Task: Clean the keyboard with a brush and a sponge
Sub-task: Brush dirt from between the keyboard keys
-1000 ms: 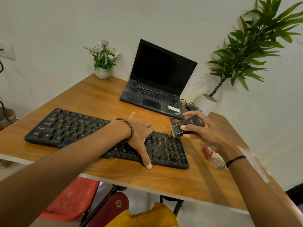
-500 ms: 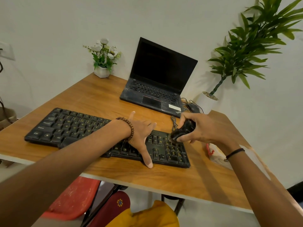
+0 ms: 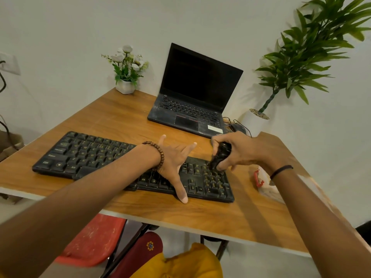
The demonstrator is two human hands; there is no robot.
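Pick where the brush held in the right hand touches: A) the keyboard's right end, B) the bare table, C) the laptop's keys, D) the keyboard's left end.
A: the right hand grips the brush with its tip down on the keys at the right end of the keyboard, beside the spread left hand.

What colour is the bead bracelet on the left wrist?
The bead bracelet is brown; the head view shows it best.
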